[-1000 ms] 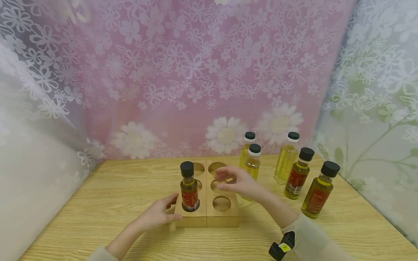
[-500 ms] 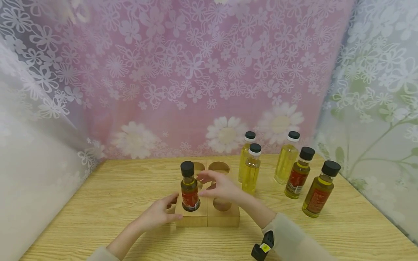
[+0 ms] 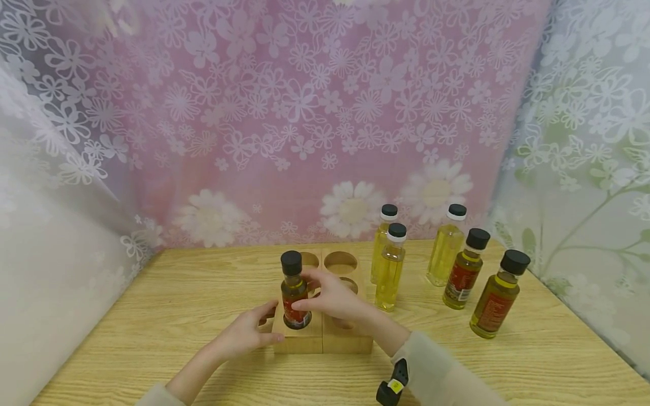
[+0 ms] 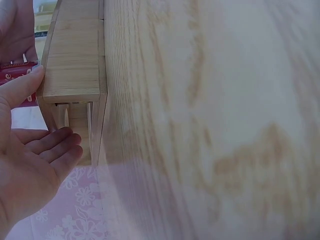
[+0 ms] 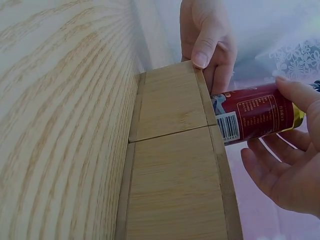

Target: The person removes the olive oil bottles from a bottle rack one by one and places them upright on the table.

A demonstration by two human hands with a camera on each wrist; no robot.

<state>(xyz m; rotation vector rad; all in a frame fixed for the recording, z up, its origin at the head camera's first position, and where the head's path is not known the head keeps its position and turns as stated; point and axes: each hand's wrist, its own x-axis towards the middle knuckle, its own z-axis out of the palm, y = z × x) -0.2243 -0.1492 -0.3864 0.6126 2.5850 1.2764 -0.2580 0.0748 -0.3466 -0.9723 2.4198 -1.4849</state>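
Note:
A dark oil bottle [image 3: 291,288] with a black cap and red label stands upright in the front left hole of a wooden bottle rack [image 3: 299,344]. From the right, my right hand [image 3: 332,297] holds this bottle, thumb on the label and fingers at its far side. In the right wrist view, the red label [image 5: 257,111] shows a barcode between rack and hand. My left hand [image 3: 241,336] grips the rack's left side. The left wrist view has the fingers of that hand [image 4: 30,175] at the rack's side opening and its thumb on the top edge.
Right of the rack stand several bottles: pale yellow oil ones [image 3: 390,276] [image 3: 445,254] and two red-labelled ones [image 3: 461,279] [image 3: 493,307]. More round holes [image 3: 341,263] show in the rack. A floral curtain [image 3: 304,141] hangs behind the wooden table [image 3: 203,287].
My right hand has moved left across the rack, from above its right-hand holes to the red-labelled bottle, and has taken hold of it. The left hand has stayed in place.

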